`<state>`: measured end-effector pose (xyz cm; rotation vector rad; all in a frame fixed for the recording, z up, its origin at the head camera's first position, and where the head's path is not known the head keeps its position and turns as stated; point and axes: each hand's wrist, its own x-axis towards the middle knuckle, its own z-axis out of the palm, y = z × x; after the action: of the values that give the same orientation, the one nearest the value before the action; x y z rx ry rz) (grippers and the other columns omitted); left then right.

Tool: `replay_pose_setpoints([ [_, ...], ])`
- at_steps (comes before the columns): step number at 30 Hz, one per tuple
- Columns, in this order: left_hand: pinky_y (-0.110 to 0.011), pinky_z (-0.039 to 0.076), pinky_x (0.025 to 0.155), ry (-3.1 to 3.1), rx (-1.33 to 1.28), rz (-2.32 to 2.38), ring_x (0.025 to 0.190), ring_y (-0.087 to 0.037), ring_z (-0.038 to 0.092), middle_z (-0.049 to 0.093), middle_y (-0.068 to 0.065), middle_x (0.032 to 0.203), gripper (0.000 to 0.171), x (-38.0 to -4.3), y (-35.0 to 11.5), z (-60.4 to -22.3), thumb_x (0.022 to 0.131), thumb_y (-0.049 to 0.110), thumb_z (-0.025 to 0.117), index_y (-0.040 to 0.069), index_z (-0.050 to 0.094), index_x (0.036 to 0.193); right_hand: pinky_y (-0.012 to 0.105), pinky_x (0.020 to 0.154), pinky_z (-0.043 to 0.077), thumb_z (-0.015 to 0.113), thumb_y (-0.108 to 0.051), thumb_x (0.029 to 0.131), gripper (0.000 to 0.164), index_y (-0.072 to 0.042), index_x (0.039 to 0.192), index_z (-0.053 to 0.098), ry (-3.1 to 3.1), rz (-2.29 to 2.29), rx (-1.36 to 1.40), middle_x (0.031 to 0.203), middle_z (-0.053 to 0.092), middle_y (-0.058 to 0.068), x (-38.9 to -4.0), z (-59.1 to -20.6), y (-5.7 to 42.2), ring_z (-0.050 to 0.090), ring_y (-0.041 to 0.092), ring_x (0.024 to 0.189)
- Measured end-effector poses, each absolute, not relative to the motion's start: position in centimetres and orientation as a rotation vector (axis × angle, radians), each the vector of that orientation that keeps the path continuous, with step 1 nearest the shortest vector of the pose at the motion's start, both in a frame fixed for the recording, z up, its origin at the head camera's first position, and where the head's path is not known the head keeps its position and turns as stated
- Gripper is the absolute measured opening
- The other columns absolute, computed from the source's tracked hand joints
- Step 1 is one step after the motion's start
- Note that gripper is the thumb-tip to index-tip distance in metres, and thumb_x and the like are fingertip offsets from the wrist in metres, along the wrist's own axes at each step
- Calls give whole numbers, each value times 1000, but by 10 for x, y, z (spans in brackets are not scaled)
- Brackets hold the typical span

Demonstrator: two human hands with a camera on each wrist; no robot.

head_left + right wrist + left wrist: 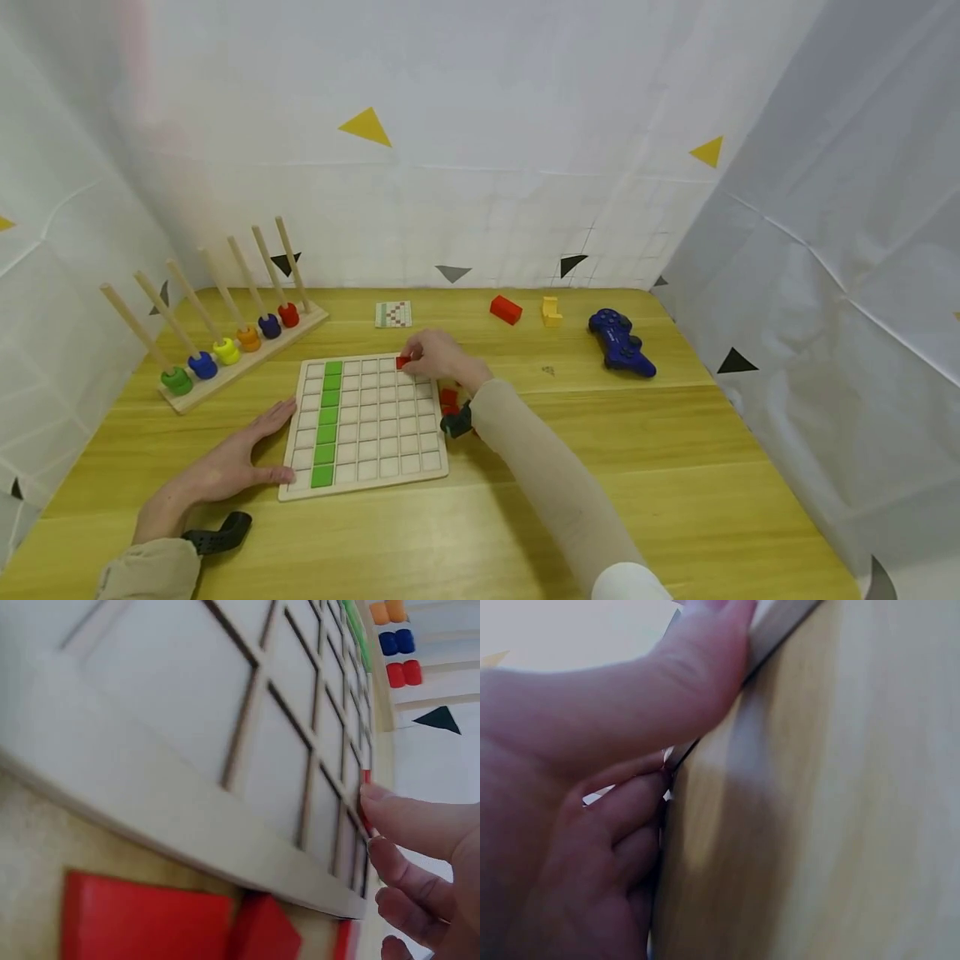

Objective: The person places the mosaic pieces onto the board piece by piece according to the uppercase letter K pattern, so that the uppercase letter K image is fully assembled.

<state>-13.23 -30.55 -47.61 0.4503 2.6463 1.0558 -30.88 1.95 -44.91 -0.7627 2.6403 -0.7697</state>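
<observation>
White sheeting (pixel 525 100) printed with triangles backs a wood-grain table (pixel 450 550) where a person works at a square grid board (pixel 389 410), which lies flat left of centre, its side edges pointing away and leaning slightly right at the far end. Beyond its far left corner, a pegged rack (pixel 238 365) strung with coloured rings runs its long base diagonally, from near left to far right. The left hand (pixel 236 462), spread wide, rests along the board's left edge, thumb at the near corner. The right hand (pixel 442 357) is drawn narrow, pinching a small piece. A blue game controller (pixel 621 343) slants from far left to near right, well apart at right. Behind the board lies a patterned card (pixel 393 314), wider than deep; farther right, a red block (pixel 506 310) angles its long axis toward near right, beside a yellow piece (pixel 551 312). Loose red tiles (pixel 449 397) lie just off the board's right edge. Green tiles (pixel 327 416) fill the second column, a line running near to far. Smallest of all, the pinched red tile (pixel 402 363) is at the far row, near the right corner; fingers hide its long axis.
</observation>
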Motion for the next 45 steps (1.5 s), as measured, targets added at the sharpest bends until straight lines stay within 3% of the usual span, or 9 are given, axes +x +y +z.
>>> replay_pose_setpoints([
  [8,-77,13,109,2648,462,1064,146,-57,9,11,-25,165,105,-131,-305,-476,81,45,79,11,20,161,33,77,51,70,-22,96,34,-6,126,69,2652,-984,-807,114,64,13,-308,-446,50,56,24,95],
  [23,-77,13,109,2655,443,1043,147,-57,9,11,-25,165,105,-131,-307,-474,82,46,79,10,19,161,38,85,50,73,-18,93,33,-4,123,69,2610,-1101,-650,119,63,14,-292,-450,127,55,28,102],
  [34,-76,12,110,2647,434,1052,147,-56,8,11,-24,165,105,-132,-305,-476,81,47,78,10,19,160,41,94,47,79,-11,86,33,-5,118,71,2609,-1065,-628,118,65,11,-292,-459,141,55,27,103],
  [45,-76,12,110,2652,439,1053,147,-56,8,11,-25,165,105,-133,-305,-476,81,47,79,10,19,160,34,86,47,82,-18,84,23,-13,106,76,2672,-1003,-530,108,65,3,-294,-466,139,52,21,94],
])
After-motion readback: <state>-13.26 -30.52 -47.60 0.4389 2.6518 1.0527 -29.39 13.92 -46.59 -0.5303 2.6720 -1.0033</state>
